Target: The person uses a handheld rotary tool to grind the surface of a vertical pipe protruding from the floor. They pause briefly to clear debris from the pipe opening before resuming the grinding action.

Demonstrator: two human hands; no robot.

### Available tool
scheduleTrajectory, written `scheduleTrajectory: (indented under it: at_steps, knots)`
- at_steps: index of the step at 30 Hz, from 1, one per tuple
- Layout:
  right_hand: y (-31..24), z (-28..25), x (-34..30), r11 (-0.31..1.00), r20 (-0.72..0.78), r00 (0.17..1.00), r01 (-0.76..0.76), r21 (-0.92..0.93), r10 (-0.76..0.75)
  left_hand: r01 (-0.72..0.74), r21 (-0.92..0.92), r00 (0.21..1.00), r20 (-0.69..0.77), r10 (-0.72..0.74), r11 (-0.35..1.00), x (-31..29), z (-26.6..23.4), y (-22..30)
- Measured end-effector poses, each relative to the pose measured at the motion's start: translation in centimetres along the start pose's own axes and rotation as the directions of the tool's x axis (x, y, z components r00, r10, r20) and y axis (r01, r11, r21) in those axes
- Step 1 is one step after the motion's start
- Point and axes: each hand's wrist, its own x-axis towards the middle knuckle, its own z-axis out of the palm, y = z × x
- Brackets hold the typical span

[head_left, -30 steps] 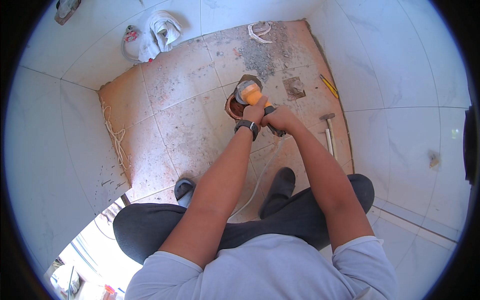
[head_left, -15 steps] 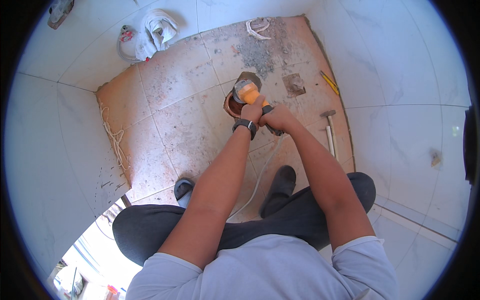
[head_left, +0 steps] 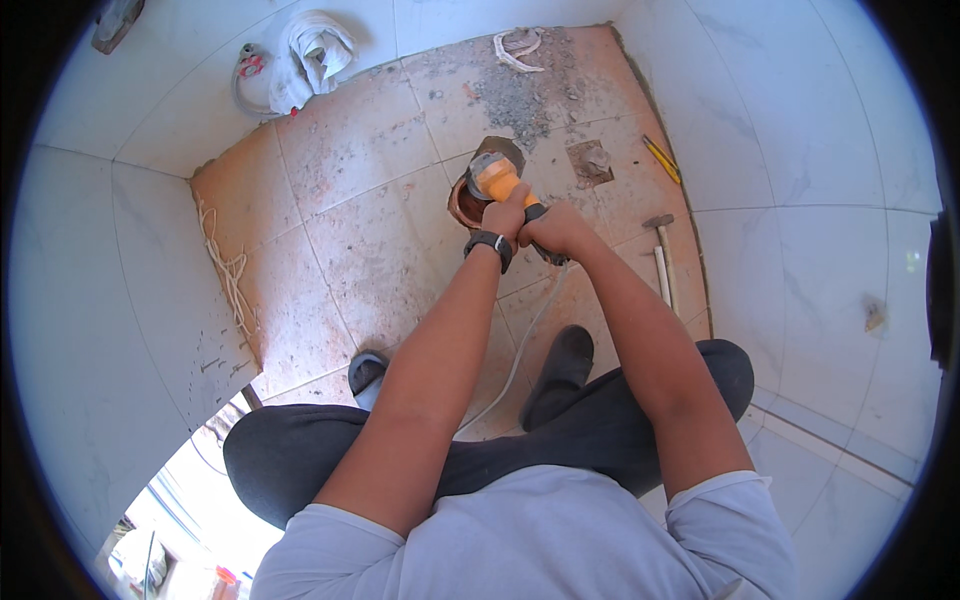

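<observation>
An orange and black angle grinder [head_left: 497, 178] is held low over a hole in the tiled floor. My left hand [head_left: 504, 215], with a dark watch on its wrist, is closed round the grinder's body. Behind it, my right hand [head_left: 556, 229] grips the black rear end. The grinder's head is at a round brown pipe opening [head_left: 463, 208], and its disc is mostly hidden. Just beyond lies a rough, broken-out patch [head_left: 510, 150] of floor. From the tool's rear a pale cord [head_left: 522, 350] runs back between my feet.
Grey rubble [head_left: 518, 105] covers the far floor. A square cutout [head_left: 590, 163] lies right of the grinder. Along the right wall are a yellow utility knife [head_left: 661, 158] and a hammer [head_left: 660, 225]. White rope [head_left: 228, 265] lies at left; a white cloth bundle [head_left: 318, 55] sits at the back wall.
The whole view has shifted very slightly. Both hands keep their hold on the angle grinder, which stays at the pipe opening with hardly any visible movement.
</observation>
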Motion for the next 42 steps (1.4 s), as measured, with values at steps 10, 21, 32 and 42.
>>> scheduleTrajectory:
  at_steps: [10,21,32,42]
  knots:
    - [0.7,0.7,1.0,1.000,0.022,1.000,-0.006,0.017,0.006,-0.002,-0.021,1.000,0.022,0.003,1.000,0.9,-0.3,-0.7]
    - [0.7,0.6,0.4,1.000,0.009,1.000,0.013,0.005,-0.014,0.004,-0.002,1.000,-0.004,-0.004,1.000,-0.1,0.0,-0.5]
    - [0.8,0.3,0.0,0.997,0.030,1.000,0.006,0.071,-0.008,-0.083,0.129,0.996,-0.031,0.088,0.988,0.2,-0.1,-0.5]
    - [1.1,0.3,0.1,0.986,0.066,0.998,-0.007,0.167,-0.005,-0.069,0.171,0.996,-0.053,0.079,0.983,-0.1,0.1,-0.1]
